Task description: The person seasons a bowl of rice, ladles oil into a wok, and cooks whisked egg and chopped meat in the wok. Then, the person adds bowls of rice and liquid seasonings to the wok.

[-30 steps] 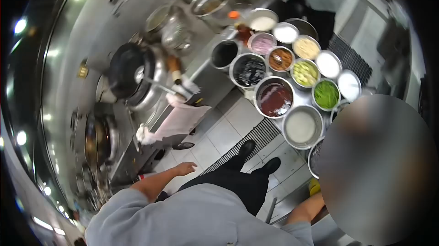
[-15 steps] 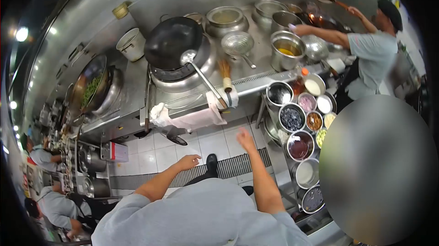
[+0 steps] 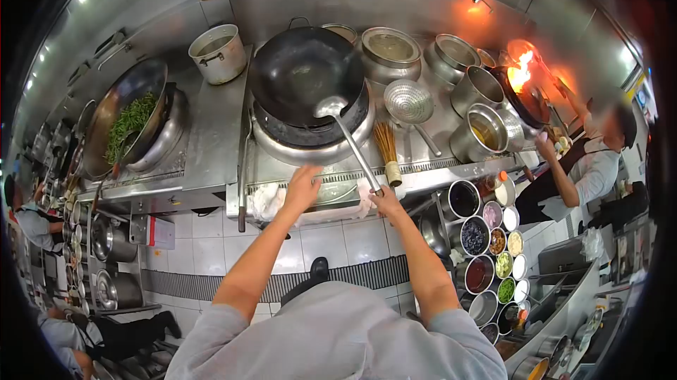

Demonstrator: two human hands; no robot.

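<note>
A large dark wok [image 3: 300, 62] sits tilted on the round burner ahead of me. A steel ladle [image 3: 356, 147] rests with its bowl against the wok's near rim, its handle slanting toward me. My right hand [image 3: 385, 201] is closed around the handle's near end. Over the stove's front edge reaches my left hand [image 3: 303, 189], fingers stretched out and holding nothing, near a pale cloth [image 3: 266, 198]. To the right of the ladle are a bamboo brush [image 3: 387, 151] and a perforated strainer [image 3: 409, 102].
On the left, another wok [image 3: 99, 126] holds green vegetables [image 3: 130, 122] beside a pot [image 3: 217, 55]. Lidded pots [image 3: 391, 52] line the back. At right, a co-worker [image 3: 589, 161] stands by a flaming wok [image 3: 525, 98]; seasoning containers [image 3: 479, 274] stand nearer me.
Both my hands have moved forward to the stove, and the right has taken hold of the ladle's handle. My view has shifted. Flames now rise from the co-worker's wok.
</note>
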